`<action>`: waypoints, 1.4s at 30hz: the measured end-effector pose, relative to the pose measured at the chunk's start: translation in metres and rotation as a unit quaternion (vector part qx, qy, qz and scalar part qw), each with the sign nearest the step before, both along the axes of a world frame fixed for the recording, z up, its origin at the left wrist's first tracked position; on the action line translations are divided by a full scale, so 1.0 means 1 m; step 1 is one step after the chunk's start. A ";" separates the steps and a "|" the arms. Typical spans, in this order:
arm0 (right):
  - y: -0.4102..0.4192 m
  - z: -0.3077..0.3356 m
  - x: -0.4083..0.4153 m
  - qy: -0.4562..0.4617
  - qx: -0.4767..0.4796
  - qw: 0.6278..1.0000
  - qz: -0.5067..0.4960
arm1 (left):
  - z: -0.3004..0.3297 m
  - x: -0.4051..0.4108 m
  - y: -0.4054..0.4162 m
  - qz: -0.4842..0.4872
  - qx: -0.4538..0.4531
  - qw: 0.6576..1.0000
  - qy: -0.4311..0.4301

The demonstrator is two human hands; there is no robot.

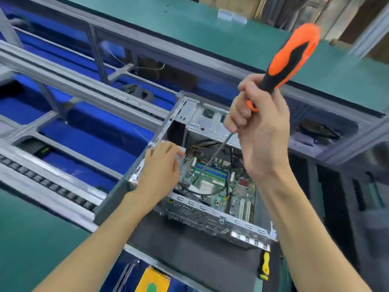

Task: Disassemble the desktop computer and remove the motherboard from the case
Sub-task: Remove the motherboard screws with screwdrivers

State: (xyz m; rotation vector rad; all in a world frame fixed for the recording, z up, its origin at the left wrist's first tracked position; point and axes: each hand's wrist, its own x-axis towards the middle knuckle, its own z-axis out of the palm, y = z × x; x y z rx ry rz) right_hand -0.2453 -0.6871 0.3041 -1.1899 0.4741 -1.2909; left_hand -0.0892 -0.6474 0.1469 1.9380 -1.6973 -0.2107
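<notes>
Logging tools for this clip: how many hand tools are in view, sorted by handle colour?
Orange-and-black handle: 1, the long screwdriver gripped by the right hand, its shaft reaching into the computer case.
Yellow-and-black handle: 1, a small tool lying on the dark mat.
Total: 2

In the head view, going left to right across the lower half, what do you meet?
Green bench surface → left hand resting on the open silver computer case's wall → green motherboard inside it → small yellow-and-black tool on the dark mat.
</notes>
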 end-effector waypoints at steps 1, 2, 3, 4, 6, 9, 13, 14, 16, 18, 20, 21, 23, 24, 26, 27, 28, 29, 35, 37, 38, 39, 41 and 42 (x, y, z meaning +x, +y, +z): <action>-0.007 -0.008 0.002 0.002 0.009 1.000 0.013 | -0.003 0.000 0.000 -0.002 -0.012 1.000 -0.007; -0.014 -0.015 0.004 0.002 0.017 0.999 0.031 | -0.005 0.000 -0.001 0.001 -0.024 1.000 -0.005; -0.020 -0.022 0.006 0.000 0.025 0.998 0.050 | -0.006 0.000 -0.002 0.013 -0.036 0.999 0.004; -0.026 -0.030 0.009 -0.003 0.034 0.997 0.068 | -0.005 -0.001 -0.003 0.035 -0.046 0.998 0.016; -0.034 -0.046 0.016 -0.006 0.060 0.994 0.086 | -0.004 -0.004 -0.002 0.101 -0.063 0.993 0.028; -0.041 -0.071 0.028 0.009 0.103 0.991 0.082 | -0.003 -0.009 -0.001 0.180 -0.079 0.981 0.002; -0.044 -0.092 0.035 0.019 0.094 0.988 0.119 | -0.005 -0.008 -0.005 0.186 -0.034 0.981 -0.033; -0.044 -0.094 0.035 0.022 0.085 0.988 0.130 | -0.005 -0.008 -0.005 0.183 -0.024 0.982 -0.035; -0.045 -0.095 0.035 0.021 0.077 0.985 0.150 | -0.007 -0.007 -0.005 0.180 -0.017 0.983 -0.036; -0.050 -0.091 0.032 0.011 0.077 0.983 0.164 | -0.008 -0.006 -0.005 0.178 -0.022 0.983 -0.034; -0.054 -0.085 0.028 -0.004 0.074 0.983 0.169 | -0.008 -0.006 -0.006 0.182 -0.028 0.983 -0.027; -0.057 -0.080 0.027 -0.012 0.068 0.983 0.170 | -0.009 -0.006 -0.007 0.185 -0.031 0.982 -0.024; -0.063 -0.071 0.023 -0.032 0.067 0.982 0.172 | -0.009 -0.006 -0.006 0.188 -0.035 0.981 -0.020; -0.067 -0.066 0.021 -0.045 0.070 0.981 0.175 | -0.010 -0.006 -0.006 0.188 -0.037 0.981 -0.020; -0.074 -0.058 0.019 -0.069 0.075 0.976 0.191 | -0.010 -0.006 -0.006 0.187 -0.040 0.981 -0.018; -0.076 -0.057 0.021 -0.076 0.076 0.973 0.203 | -0.010 -0.006 -0.006 0.188 -0.041 0.981 -0.018; -0.076 -0.058 0.024 -0.075 0.077 0.971 0.215 | -0.010 -0.006 -0.006 0.188 -0.042 0.981 -0.018; -0.073 -0.063 0.029 -0.065 0.079 0.969 0.224 | -0.010 -0.005 -0.006 0.189 -0.041 0.981 -0.018; -0.051 -0.103 0.044 0.029 0.081 0.968 0.235 | -0.011 -0.004 -0.007 0.187 -0.044 0.981 -0.028; -0.052 -0.105 0.044 0.022 0.082 0.969 0.234 | -0.011 -0.005 -0.007 0.188 -0.046 0.981 -0.029; -0.052 -0.105 0.044 0.016 0.084 0.969 0.233 | -0.011 -0.005 -0.006 0.189 -0.047 0.980 -0.029; -0.052 -0.105 0.044 0.013 0.084 0.969 0.231 | -0.011 -0.006 -0.006 0.189 -0.048 0.980 -0.029; -0.050 -0.107 0.043 0.011 0.085 0.969 0.230 | -0.011 -0.006 -0.007 0.188 -0.051 0.981 -0.026; -0.050 -0.107 0.042 0.012 0.087 0.969 0.231 | -0.011 -0.006 -0.007 0.186 -0.053 0.981 -0.023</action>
